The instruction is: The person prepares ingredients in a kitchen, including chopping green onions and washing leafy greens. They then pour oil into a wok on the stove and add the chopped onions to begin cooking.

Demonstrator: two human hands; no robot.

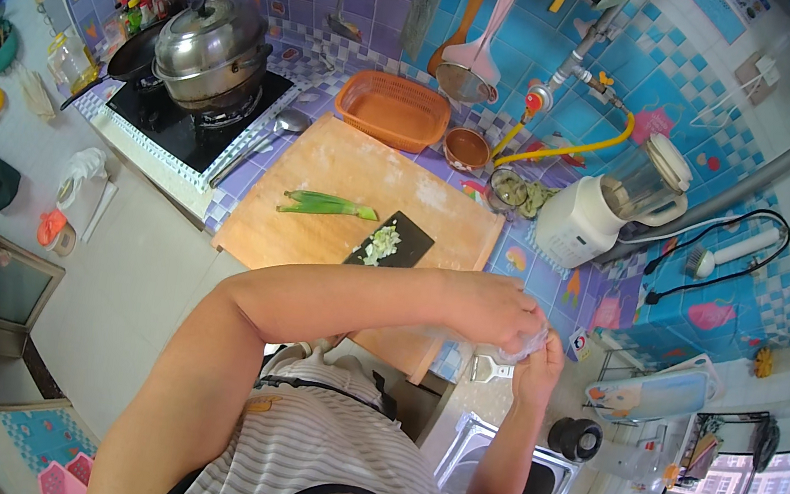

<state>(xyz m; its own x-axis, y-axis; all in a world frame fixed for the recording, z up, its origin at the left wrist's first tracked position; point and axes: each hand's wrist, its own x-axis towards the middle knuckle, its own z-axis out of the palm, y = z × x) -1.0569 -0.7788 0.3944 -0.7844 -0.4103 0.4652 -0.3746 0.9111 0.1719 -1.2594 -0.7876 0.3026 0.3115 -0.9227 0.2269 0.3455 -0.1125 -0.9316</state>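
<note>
At the right end of the counter, both my hands meet on a clear, crumpled plastic bag or film (526, 343). My right hand (544, 363) pinches its lower right side; my left hand (496, 310) reaches across the body and holds its upper left. Which arm belongs to which side is judged from the shoulders. A wooden board (346, 164) carries a length of green onion (329, 206) and a dark cleaver blade (415, 238) with chopped pale pieces (382, 244) on it. My left forearm hides its lower part.
An orange basket (393, 110) and brown bowl (466, 149) stand behind the board, a blender (588, 217) to the right. A steamer pot (210, 50) and black pan (136, 51) sit on the hob at left. A metal sink (535, 487) lies at lower right, near a peeler (491, 370).
</note>
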